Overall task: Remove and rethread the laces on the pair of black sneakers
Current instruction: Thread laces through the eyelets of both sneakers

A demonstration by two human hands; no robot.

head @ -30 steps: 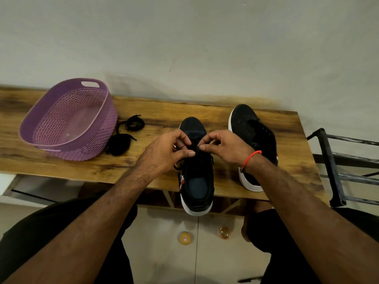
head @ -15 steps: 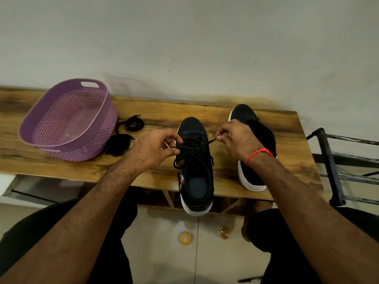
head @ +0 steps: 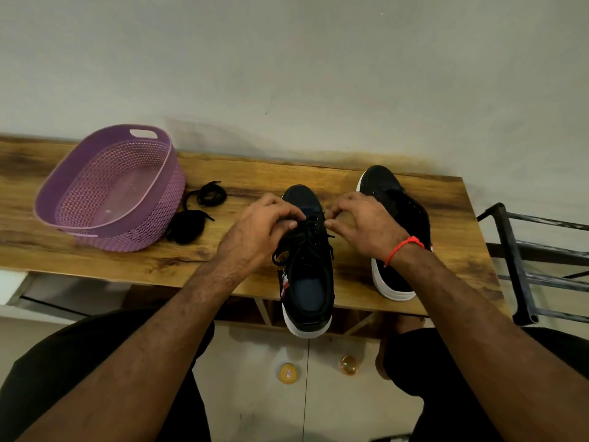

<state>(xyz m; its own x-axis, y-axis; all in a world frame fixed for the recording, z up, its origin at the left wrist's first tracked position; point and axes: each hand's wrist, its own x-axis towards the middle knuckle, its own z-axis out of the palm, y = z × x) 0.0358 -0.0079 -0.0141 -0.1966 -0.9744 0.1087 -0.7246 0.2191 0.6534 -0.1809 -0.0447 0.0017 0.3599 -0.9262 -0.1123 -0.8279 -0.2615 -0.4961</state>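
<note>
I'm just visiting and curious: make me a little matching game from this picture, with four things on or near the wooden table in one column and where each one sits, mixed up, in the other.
Things
1. purple perforated plastic basket
2. loose black shoelace
3. laced black sneaker with white sole
4. unlaced black sneaker with white sole

Places
A. between both hands, heel over the table's near edge
B. far left of the wooden table
C. behind the right hand
D. bunched on the table, just right of the basket

Pairs: 1-B, 2-D, 3-A, 4-C
</note>
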